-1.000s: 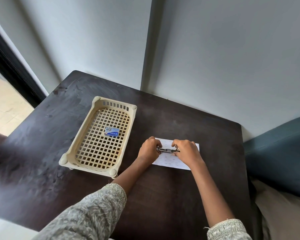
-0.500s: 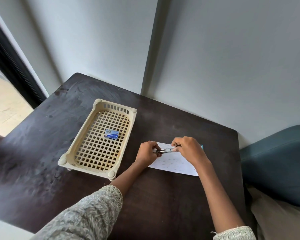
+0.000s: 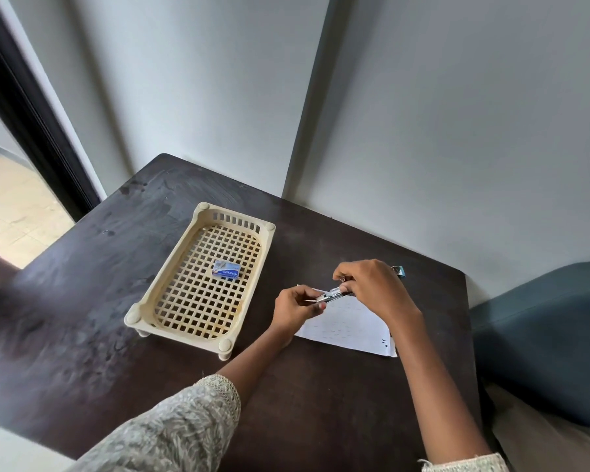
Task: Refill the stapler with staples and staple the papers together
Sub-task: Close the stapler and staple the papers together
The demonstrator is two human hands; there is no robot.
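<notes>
My right hand (image 3: 375, 289) is closed over a small metal stapler (image 3: 334, 294), whose teal rear end (image 3: 400, 270) sticks out behind my knuckles. My left hand (image 3: 295, 308) pinches the stapler's front end, just above the left corner of the white papers (image 3: 348, 330). The papers lie flat on the dark table (image 3: 321, 403) under both hands. A small blue box of staples (image 3: 226, 270) lies inside the cream lattice tray (image 3: 140, 316), to the left of my hands. Most of the stapler is hidden by my fingers.
The tray stands on short legs at the table's middle left. A grey wall runs close behind the table. A blue-grey cushioned seat (image 3: 545, 349) stands against the table's right edge. A dark door frame (image 3: 31, 124) and a tiled floor are at the far left.
Both hands have lifted the stapler slightly off the papers. My right hand has turned so the teal rear end now shows. The papers lie more exposed below my hands.
</notes>
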